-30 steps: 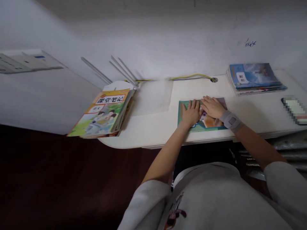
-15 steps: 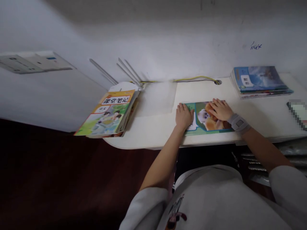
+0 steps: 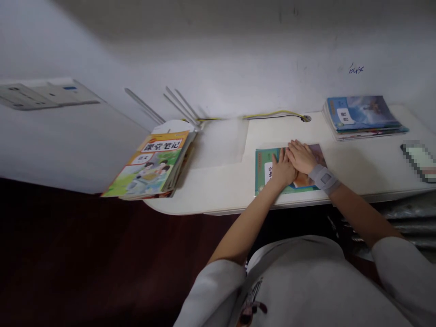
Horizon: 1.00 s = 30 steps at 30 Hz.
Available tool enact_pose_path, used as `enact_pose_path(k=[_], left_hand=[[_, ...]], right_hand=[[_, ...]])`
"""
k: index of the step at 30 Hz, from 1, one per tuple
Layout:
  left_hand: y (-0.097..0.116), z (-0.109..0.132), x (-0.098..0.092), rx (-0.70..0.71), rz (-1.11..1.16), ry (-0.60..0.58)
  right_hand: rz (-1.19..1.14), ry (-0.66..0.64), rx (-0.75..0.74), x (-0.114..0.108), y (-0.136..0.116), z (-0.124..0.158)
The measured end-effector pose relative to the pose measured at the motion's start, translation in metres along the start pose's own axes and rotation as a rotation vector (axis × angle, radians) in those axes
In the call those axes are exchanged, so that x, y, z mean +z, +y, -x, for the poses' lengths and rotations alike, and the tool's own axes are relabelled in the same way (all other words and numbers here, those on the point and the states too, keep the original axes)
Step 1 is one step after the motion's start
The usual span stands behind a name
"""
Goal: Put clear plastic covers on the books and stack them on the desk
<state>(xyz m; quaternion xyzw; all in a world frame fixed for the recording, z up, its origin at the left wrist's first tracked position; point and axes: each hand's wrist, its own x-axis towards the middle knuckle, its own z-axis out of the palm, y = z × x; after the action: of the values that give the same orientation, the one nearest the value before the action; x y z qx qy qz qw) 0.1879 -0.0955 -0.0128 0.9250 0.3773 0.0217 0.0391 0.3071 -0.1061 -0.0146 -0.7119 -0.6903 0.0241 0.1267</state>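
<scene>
A green textbook (image 3: 261, 169) with an animal photo on its cover lies flat near the front edge of the white desk (image 3: 218, 188). My left hand (image 3: 283, 170) rests on the middle of the cover, fingers stretched out. Beside it and touching it, my right hand (image 3: 301, 157) lies flat on the cover too, with a grey band around the wrist. Much of the cover photo is hidden beneath both hands. Neither hand grips anything.
On the left, a stack of books (image 3: 150, 165) overhangs the desk's edge, by a white router (image 3: 173, 126) with upright antennas. Another stack of books (image 3: 364, 113) sits at the back right. A phone-like device (image 3: 420, 161) lies far right. A yellow cable (image 3: 272, 113) runs along the wall.
My left hand has slid right from the book's left edge to its middle. My right hand has moved left, so the hands now meet. The view has shifted slightly.
</scene>
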Motion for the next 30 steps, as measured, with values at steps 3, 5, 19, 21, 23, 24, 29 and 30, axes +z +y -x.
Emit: enact_pose_path(k=[3,5,19,21,23,24,29,30], left_hand=[[-0.014,-0.002,0.004,0.014,-0.001,-0.006],[-0.032,-0.001,0.003,-0.035,-0.006,0.019],[-0.091,0.007,0.015,-0.43,0.166,0.179],[-0.095,0.006,0.016,-0.445,0.212,0.226],[-0.1,0.005,0.016,-0.425,0.281,0.276],[-0.103,0.004,0.015,-0.413,0.33,0.306],[-0.116,-0.002,0.008,-0.501,0.779,0.444],[-0.118,-0.004,0.007,-0.534,0.883,0.461]], right_hand=[[0.004,-0.031,-0.066,0.008,0.001,0.001],[0.042,-0.035,-0.106,0.011,0.008,0.004],[0.124,0.048,-0.034,0.009,0.056,0.012],[0.117,0.057,-0.036,0.011,0.056,0.012],[0.118,0.068,-0.037,0.011,0.056,0.012],[0.12,0.072,-0.038,0.011,0.056,0.012],[0.128,0.089,-0.049,0.012,0.058,0.012],[0.126,0.099,-0.051,0.012,0.058,0.012]])
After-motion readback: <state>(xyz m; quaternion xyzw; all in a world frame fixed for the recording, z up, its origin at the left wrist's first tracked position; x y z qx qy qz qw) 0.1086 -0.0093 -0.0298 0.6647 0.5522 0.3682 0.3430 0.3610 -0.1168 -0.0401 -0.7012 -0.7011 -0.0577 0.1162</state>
